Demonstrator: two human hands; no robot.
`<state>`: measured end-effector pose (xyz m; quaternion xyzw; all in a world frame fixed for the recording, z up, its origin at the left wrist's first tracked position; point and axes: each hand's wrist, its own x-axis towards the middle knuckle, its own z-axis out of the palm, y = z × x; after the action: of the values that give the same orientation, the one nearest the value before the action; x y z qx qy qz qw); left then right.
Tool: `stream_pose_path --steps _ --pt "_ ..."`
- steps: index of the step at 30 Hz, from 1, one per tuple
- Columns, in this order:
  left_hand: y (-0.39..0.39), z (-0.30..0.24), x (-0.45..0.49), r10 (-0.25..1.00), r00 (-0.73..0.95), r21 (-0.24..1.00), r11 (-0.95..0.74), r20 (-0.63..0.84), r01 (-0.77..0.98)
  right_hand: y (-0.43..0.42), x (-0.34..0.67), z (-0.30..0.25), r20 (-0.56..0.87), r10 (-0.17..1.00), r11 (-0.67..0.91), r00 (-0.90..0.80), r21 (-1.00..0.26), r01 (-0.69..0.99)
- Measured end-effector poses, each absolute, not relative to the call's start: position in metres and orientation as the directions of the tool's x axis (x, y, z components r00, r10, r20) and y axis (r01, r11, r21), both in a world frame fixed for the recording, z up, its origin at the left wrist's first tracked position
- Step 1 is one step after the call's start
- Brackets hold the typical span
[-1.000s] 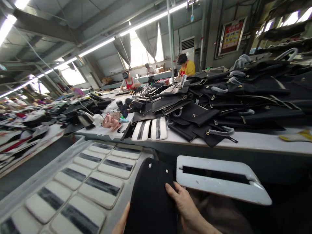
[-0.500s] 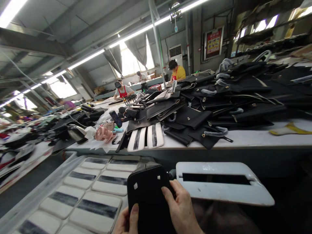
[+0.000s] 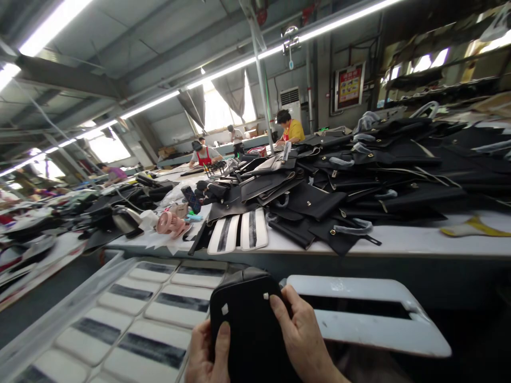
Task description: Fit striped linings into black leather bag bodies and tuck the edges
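A black panel with rounded corners (image 3: 249, 340) is held in front of me, with two small white patches near its top edge. My left hand (image 3: 209, 351) grips its left edge, thumb on the face just below one patch. Round the right edge closes my right hand (image 3: 301, 332), its thumb beside the other patch. The panel's lower end runs out of the picture. Behind it lie several cream panels with dark stripes (image 3: 151, 343), set out in rows. A dark grey piece (image 3: 247, 274) shows just past the panel's top edge.
A pale blue frame with a long slot (image 3: 371, 332) juts out at the right. Beyond, a white table (image 3: 407, 239) carries heaped black bag pieces (image 3: 319, 197), two striped white panels (image 3: 253, 229), a pink fan (image 3: 170, 223) and a kettle (image 3: 125, 221). Several people work farther back.
Both hands still hold the black panel. My left hand has come up a little and more of it shows. The view has tilted slightly, so the table sits lower.
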<state>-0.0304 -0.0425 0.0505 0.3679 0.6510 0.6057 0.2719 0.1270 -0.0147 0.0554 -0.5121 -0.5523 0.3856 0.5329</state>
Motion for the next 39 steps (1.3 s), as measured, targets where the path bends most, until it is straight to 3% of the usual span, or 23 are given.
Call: stream_pose_path --steps 9,15,21,24,28,34,39 --pt "-0.047 0.062 -0.021 0.86 -0.507 0.996 -0.091 0.067 -0.023 0.0 0.131 0.042 0.26 0.963 0.241 0.075 -0.95 0.2" --pt "-0.048 0.065 -0.032 0.865 -0.441 0.939 -0.091 0.239 0.332 -0.004 0.138 0.026 0.194 0.981 0.183 0.028 -0.955 0.232" --pt "-0.044 0.059 -0.044 0.918 -0.343 0.92 -0.053 0.198 0.389 -0.013 0.139 0.029 0.085 0.995 0.087 -0.059 -0.996 0.033" --pt "-0.045 0.057 -0.047 0.932 -0.326 0.935 -0.033 0.157 0.354 -0.014 0.137 0.039 0.087 0.994 0.087 -0.071 -0.996 -0.006" --pt "-0.049 0.056 -0.044 0.934 -0.335 0.961 -0.028 0.124 0.277 -0.016 0.136 0.046 0.151 0.988 0.153 -0.029 -0.986 0.071" --pt "-0.052 0.046 -0.037 0.901 -0.387 0.95 -0.075 0.195 0.302 -0.02 0.134 0.037 0.194 0.981 0.189 0.014 -0.967 0.171" --pt "-0.05 0.03 -0.041 0.908 -0.418 0.991 0.035 0.023 0.132 -0.027 0.131 0.024 0.098 0.995 0.1 -0.021 -0.987 0.123"
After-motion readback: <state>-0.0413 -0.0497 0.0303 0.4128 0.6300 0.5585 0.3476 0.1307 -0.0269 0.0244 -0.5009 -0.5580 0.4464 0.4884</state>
